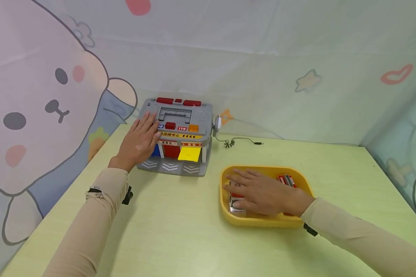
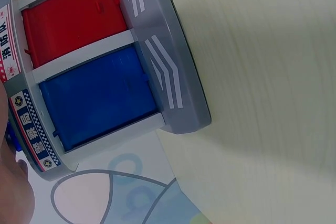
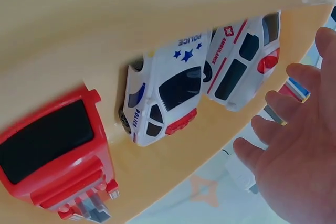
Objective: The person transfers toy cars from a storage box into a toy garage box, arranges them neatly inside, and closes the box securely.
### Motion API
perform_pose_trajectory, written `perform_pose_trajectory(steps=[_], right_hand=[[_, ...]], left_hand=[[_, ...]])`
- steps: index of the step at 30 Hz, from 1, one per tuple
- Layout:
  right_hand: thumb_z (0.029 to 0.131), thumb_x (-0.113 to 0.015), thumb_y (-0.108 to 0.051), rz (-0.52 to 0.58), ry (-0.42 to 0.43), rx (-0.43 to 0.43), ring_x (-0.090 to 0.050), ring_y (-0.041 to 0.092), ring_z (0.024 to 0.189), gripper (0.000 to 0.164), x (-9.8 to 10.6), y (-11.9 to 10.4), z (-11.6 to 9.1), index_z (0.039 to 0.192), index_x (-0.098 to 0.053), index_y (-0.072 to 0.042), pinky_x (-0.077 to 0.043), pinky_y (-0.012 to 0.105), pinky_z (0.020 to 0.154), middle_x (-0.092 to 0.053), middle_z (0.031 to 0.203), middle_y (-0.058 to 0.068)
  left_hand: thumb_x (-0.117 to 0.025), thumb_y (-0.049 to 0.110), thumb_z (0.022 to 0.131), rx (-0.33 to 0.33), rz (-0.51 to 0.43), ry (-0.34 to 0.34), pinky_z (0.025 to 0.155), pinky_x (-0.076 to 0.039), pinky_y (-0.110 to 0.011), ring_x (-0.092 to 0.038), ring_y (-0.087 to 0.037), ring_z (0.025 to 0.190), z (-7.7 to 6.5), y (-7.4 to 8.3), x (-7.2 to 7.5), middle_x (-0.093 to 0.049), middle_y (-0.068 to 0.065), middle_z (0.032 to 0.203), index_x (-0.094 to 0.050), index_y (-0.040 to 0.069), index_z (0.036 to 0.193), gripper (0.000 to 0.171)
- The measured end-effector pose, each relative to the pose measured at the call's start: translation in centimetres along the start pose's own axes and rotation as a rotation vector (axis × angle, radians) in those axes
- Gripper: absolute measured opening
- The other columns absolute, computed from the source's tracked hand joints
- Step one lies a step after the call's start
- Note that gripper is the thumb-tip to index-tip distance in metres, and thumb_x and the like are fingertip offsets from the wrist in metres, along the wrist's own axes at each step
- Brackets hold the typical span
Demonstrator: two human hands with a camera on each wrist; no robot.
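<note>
My left hand (image 1: 138, 140) rests with extended fingers on the top left of a grey toy rescue station (image 1: 201, 111). The station's yellow door (image 1: 189, 154) is raised, while its red door (image 2: 76, 19) and blue door (image 2: 100, 98) are down. Over a yellow bin (image 1: 263, 222) is my right hand (image 1: 267, 194), palm down, fingers spread and gripping nothing. Inside the bin are a white police car (image 3: 173, 87), a white ambulance (image 3: 239, 64) and a red toy vehicle (image 3: 58, 150). In the head view my right hand partly covers them.
A thin black cable (image 1: 240, 139) with a plug lies on the pale table (image 1: 166, 227) to the right of the station. A white key-like piece (image 1: 217, 124) sticks out from the station's right side. Behind stands a printed cloth backdrop (image 1: 249, 73).
</note>
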State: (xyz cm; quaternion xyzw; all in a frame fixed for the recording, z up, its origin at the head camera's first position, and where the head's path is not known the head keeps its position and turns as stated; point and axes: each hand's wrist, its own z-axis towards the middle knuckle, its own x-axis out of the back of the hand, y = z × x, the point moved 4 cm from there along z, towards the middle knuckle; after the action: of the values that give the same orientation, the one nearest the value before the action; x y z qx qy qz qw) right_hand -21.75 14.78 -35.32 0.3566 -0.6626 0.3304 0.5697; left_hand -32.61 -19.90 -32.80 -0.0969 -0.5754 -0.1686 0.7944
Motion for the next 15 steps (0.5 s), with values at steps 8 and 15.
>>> perform_pose_trajectory(steps=[8, 15], right_hand=[[0.101, -0.044, -0.058, 0.03, -0.026, -0.035, -0.024, 0.035, 0.153, 0.067, -0.5, 0.21, 0.07, 0.156, -0.036, -0.022, -0.025, 0.055, 0.122, -0.029, 0.164, 0.01], [0.095, -0.06, -0.054, 0.018, -0.034, -0.033, -0.029, 0.037, 0.151, 0.067, -0.67, 0.14, 0.43, 0.153, -0.042, -0.024, -0.031, 0.055, 0.12, -0.03, 0.164, 0.013]], left_hand=[[-0.035, 0.03, 0.108, -0.004, 0.002, 0.008, 0.127, -0.008, -0.051, -0.008, -0.034, 0.157, 0.02, -0.06, -0.05, -0.018, -0.018, 0.167, -0.036, -0.003, 0.152, 0.055], [-0.036, 0.029, 0.108, -0.003, 0.001, 0.016, 0.127, -0.009, -0.051, -0.01, -0.034, 0.157, 0.01, -0.05, 0.0, -0.019, -0.018, 0.166, -0.037, -0.003, 0.152, 0.054]])
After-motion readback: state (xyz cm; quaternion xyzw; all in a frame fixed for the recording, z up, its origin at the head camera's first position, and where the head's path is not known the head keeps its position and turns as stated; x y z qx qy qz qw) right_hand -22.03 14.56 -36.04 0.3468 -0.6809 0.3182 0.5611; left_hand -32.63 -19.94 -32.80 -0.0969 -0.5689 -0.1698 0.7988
